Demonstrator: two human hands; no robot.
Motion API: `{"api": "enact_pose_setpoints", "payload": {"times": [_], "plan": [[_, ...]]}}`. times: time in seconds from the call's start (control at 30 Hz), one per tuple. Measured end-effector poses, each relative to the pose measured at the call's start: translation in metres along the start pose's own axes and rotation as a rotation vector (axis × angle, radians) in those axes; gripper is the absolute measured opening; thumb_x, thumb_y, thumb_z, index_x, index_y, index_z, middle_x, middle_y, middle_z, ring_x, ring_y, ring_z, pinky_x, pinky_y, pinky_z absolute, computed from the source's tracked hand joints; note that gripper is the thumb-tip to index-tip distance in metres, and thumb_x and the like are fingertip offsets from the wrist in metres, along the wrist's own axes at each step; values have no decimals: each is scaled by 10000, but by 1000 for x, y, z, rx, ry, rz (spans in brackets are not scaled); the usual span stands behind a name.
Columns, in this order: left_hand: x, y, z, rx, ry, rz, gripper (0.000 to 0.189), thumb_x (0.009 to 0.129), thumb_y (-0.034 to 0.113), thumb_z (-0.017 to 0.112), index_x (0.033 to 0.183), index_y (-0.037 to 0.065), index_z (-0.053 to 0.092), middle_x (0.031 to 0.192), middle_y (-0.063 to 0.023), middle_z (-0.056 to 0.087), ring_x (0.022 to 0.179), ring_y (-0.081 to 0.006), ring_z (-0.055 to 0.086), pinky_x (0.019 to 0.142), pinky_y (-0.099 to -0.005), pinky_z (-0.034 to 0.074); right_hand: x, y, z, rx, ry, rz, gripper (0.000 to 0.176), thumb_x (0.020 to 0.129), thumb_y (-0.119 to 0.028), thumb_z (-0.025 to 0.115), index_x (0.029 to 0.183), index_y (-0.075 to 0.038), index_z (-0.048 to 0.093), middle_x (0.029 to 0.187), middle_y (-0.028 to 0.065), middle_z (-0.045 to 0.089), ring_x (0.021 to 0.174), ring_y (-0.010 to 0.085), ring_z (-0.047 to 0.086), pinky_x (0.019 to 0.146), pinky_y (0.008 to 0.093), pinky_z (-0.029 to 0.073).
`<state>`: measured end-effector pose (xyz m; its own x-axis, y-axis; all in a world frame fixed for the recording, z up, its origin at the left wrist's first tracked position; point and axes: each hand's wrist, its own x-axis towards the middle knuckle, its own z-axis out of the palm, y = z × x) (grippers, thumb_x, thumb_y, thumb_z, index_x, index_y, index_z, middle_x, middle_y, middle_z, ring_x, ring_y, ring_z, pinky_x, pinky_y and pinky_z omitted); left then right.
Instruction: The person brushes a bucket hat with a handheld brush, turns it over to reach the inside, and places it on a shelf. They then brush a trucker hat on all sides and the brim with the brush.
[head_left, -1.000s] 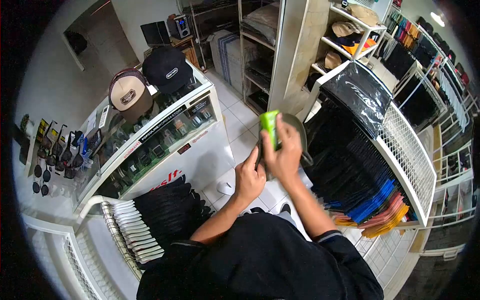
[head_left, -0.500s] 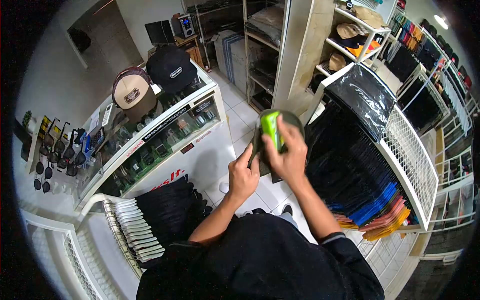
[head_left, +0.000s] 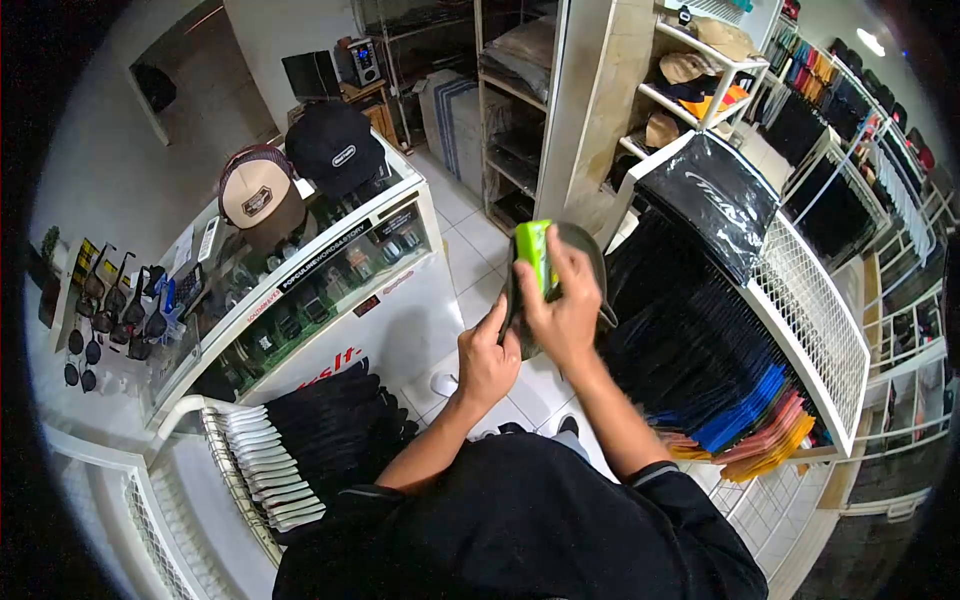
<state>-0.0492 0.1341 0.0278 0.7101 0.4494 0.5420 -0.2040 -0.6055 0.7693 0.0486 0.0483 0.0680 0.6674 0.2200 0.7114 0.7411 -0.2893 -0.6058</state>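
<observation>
A dark olive cap (head_left: 590,262) is held up in front of me, above the tiled floor. My left hand (head_left: 488,358) grips its near left edge with closed fingers. My right hand (head_left: 566,305) is closed on a bright green object (head_left: 534,250), which looks like a brush or block and lies against the cap's surface. The underside of the green object is hidden by my fingers and the cap.
A glass display counter (head_left: 350,235) at the left bears a beige cap (head_left: 262,192) and a black cap (head_left: 335,148). Sunglasses (head_left: 118,305) stand beyond it. Hanging clothes (head_left: 690,330) fill a rack at the right; black garments (head_left: 335,420) hang at the lower left.
The view has shifted slightly. My right hand and the green object have moved a little to the left on the cap, and more of the cap's right side shows.
</observation>
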Motion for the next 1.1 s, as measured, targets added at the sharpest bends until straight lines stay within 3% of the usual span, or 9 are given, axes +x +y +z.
{"api": "enact_pose_setpoints", "payload": {"times": [0.13,0.17,0.23,0.47,0.63,0.77,0.9,1.0,1.1], "plan": [[3,2,-16,-174,-143,-283,464,966,65,668,1396,-79,569,1183,-256,737,1080,-250,742,842,-365,581,-22,-9,-11,180,-125,-55,616,859,-222,823,1408,-17,634,1112,243,693,977,366,716,861,421,570],[2,0,-13,-175,-143,-276,464,966,65,668,1396,-79,569,1183,-256,737,1080,-250,742,842,-365,581,-15,-2,-12,102,-93,-71,618,856,-221,827,1407,-18,634,1104,241,693,966,370,713,847,426,570],[-5,-7,-1,-77,-1,-57,467,951,40,641,1397,-71,558,1104,-333,703,997,-463,723,754,-436,588,6,13,-12,-22,7,-87,610,855,-220,829,1400,-25,639,1087,237,690,934,381,704,810,445,567],[-2,-1,-6,-123,-89,-51,423,979,57,620,1378,-74,568,1037,-322,715,971,-434,745,757,-432,586,-20,-21,-24,209,-171,25,593,859,-182,826,1394,0,643,1113,240,713,1056,315,712,947,388,539],[-3,18,13,-64,8,47,389,943,0,623,1310,-127,591,1055,-327,715,984,-470,723,799,-440,586,9,5,-28,-13,106,62,571,845,-229,834,1349,-16,669,1109,247,680,978,385,691,853,426,551],[-6,-15,21,-184,-2,59,312,962,17,616,1263,-66,614,980,-256,738,899,-382,762,766,-410,574,-20,-18,-43,183,-163,36,551,797,-193,854,1298,-20,703,1092,207,710,1053,362,685,951,440,528],[3,9,25,-311,83,-170,258,1006,16,608,1245,-84,608,998,-206,752,881,-224,743,778,-349,557,-7,-4,-73,-223,171,-86,517,769,-161,860,1258,-50,731,1039,165,701,1166,396,604,1044,511,459],[-1,24,26,-318,61,-132,266,1005,20,614,1251,-81,604,1028,-184,751,922,-168,715,804,-326,547,-9,17,-73,55,61,220,577,730,-167,882,1280,-74,735,1049,137,716,1019,306,664,930,448,527],[4,28,24,-423,6,-186,239,998,31,630,1215,-68,616,1010,-151,745,912,-164,704,803,-319,540,-17,30,-69,-31,95,91,590,728,-157,882,1293,-76,735,1051,145,716,984,294,670,884,408,544]]}}
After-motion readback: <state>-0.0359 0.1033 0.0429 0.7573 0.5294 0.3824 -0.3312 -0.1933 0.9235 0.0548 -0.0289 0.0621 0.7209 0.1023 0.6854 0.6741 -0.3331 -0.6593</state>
